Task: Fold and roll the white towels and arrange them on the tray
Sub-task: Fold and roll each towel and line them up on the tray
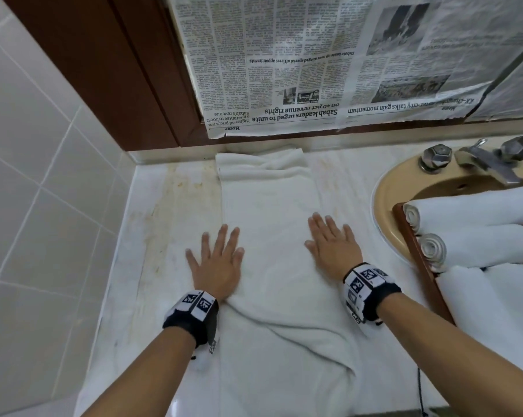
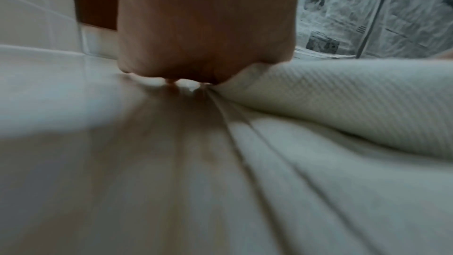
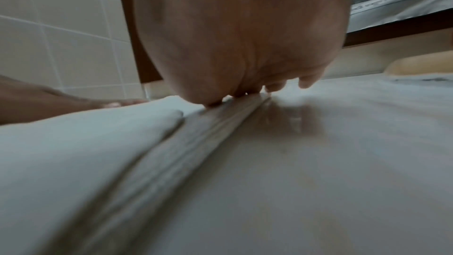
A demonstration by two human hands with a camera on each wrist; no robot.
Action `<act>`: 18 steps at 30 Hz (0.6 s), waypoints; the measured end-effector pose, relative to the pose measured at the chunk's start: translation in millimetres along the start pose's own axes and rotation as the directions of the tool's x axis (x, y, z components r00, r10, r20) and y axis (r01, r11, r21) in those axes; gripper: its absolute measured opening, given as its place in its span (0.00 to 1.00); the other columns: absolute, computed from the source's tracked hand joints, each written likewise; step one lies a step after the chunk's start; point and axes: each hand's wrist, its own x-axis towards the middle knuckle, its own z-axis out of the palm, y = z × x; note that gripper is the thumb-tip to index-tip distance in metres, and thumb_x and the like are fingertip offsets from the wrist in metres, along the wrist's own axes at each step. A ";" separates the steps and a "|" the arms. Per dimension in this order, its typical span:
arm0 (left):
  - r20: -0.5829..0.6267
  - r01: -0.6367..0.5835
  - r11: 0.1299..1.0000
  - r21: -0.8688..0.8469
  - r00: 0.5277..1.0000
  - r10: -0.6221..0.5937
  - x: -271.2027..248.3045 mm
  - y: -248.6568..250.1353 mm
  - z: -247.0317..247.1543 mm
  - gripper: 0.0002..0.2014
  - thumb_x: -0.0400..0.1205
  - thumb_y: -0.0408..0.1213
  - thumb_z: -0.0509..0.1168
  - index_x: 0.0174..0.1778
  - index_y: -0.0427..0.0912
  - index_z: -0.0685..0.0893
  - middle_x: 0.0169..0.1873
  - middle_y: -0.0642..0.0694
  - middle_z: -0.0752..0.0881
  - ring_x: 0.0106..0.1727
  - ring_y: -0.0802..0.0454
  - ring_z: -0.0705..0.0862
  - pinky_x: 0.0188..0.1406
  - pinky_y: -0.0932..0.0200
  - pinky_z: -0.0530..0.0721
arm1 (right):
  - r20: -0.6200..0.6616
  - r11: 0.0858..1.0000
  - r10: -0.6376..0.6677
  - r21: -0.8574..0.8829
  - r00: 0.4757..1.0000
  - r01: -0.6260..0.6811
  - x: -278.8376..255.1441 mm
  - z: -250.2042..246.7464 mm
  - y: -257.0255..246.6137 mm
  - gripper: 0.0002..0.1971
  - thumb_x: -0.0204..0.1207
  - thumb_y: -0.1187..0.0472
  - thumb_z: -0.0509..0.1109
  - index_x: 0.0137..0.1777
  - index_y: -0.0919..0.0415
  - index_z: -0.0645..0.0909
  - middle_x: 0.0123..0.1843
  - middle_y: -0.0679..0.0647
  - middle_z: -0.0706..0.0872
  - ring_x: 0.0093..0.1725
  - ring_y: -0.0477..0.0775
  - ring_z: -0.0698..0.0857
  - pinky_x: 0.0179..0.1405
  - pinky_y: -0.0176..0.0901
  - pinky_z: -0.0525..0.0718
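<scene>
Here, two flat hands are pressing a soft towel.
From the head, the long white cotton towel [image 1: 269, 236] is lying on the pale marble counter [image 1: 170, 206]; the left hand [image 1: 216, 266] and right hand [image 1: 333, 245] are resting spread, gripping nothing. At each wrist, thick floppy folds are bunching, so its near end looks best to pinch.

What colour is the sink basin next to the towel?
The sink is a tan, yellowish beige, clearest in the head view.
</scene>
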 end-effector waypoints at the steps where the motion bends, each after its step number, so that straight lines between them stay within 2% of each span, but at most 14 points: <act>1: -0.001 0.027 1.000 -0.002 1.000 -0.027 -2.3 1.6 -1.8 0.26 0.90 0.58 0.37 0.85 0.69 0.39 0.86 0.66 0.37 0.87 0.45 0.35 0.80 0.25 0.34 | 0.003 1.000 0.025 0.011 1.000 -0.025 -4.4 -2.7 -0.1 0.29 0.89 0.47 0.37 0.87 0.53 0.35 0.87 0.44 0.32 0.87 0.49 0.38 0.84 0.59 0.38; 2: -0.011 0.035 0.999 -0.001 0.999 -0.035 -5.4 5.1 -3.0 0.27 0.90 0.56 0.38 0.86 0.66 0.41 0.86 0.64 0.38 0.87 0.44 0.35 0.80 0.25 0.35 | -0.001 0.999 0.023 0.025 1.000 -0.023 -10.5 -3.8 -2.0 0.29 0.89 0.48 0.38 0.87 0.54 0.36 0.88 0.46 0.34 0.87 0.50 0.38 0.84 0.59 0.38; 4: -0.029 -0.022 1.000 0.010 0.999 0.023 -14.9 17.2 -3.0 0.27 0.90 0.55 0.39 0.87 0.62 0.44 0.87 0.62 0.40 0.87 0.44 0.36 0.80 0.25 0.36 | 0.001 0.996 -0.083 0.037 0.997 0.083 -28.3 -2.2 -16.4 0.32 0.86 0.44 0.32 0.88 0.53 0.38 0.87 0.46 0.34 0.87 0.51 0.39 0.84 0.59 0.38; 6: -0.010 -0.127 0.991 0.035 0.992 0.127 -25.5 34.9 4.8 0.27 0.90 0.56 0.39 0.87 0.65 0.44 0.86 0.64 0.40 0.87 0.46 0.35 0.80 0.26 0.37 | 0.020 0.973 -0.229 0.025 0.973 0.229 -45.6 7.3 -35.7 0.39 0.76 0.40 0.23 0.88 0.50 0.37 0.86 0.43 0.33 0.87 0.51 0.39 0.83 0.57 0.39; 8: 0.021 -0.186 0.981 0.058 0.983 0.185 -32.2 45.7 15.2 0.26 0.90 0.57 0.37 0.86 0.68 0.43 0.86 0.65 0.39 0.87 0.47 0.35 0.81 0.26 0.39 | 0.034 0.953 -0.303 0.012 0.952 0.303 -51.1 19.5 -46.3 0.39 0.74 0.38 0.22 0.87 0.47 0.36 0.87 0.41 0.35 0.87 0.50 0.38 0.83 0.57 0.38; 11: 0.029 -0.147 0.985 0.087 0.989 0.145 -35.7 36.7 20.9 0.25 0.88 0.59 0.32 0.84 0.72 0.39 0.85 0.68 0.36 0.87 0.49 0.34 0.81 0.25 0.38 | 0.034 0.970 -0.244 0.012 0.969 0.244 -48.6 22.1 -36.3 0.37 0.77 0.38 0.22 0.87 0.46 0.33 0.85 0.38 0.31 0.86 0.48 0.35 0.84 0.56 0.37; 14: 0.018 -0.033 0.998 0.053 0.999 0.032 -42.8 15.2 17.0 0.25 0.89 0.59 0.35 0.83 0.73 0.36 0.84 0.69 0.34 0.87 0.47 0.34 0.80 0.25 0.35 | 0.046 0.996 -0.068 0.052 0.997 0.066 -46.0 17.7 -12.1 0.30 0.88 0.42 0.35 0.86 0.48 0.33 0.85 0.39 0.29 0.86 0.48 0.35 0.84 0.57 0.38; 16: -0.001 0.031 0.998 0.048 1.000 -0.031 -47.9 9.1 12.2 0.26 0.90 0.57 0.36 0.84 0.71 0.37 0.85 0.68 0.35 0.87 0.45 0.35 0.80 0.25 0.36 | 0.032 0.995 0.030 0.092 0.999 -0.033 -48.7 13.7 -4.9 0.30 0.89 0.46 0.38 0.87 0.51 0.35 0.87 0.43 0.32 0.87 0.50 0.36 0.85 0.57 0.39; 18: -0.039 0.026 0.999 0.039 0.999 -0.024 -46.5 17.8 9.4 0.26 0.91 0.55 0.38 0.86 0.68 0.42 0.86 0.65 0.39 0.88 0.44 0.36 0.80 0.24 0.37 | -0.011 0.995 0.013 0.101 1.000 -0.011 -51.9 13.8 -13.8 0.30 0.88 0.47 0.36 0.88 0.56 0.38 0.88 0.47 0.36 0.87 0.52 0.39 0.85 0.58 0.40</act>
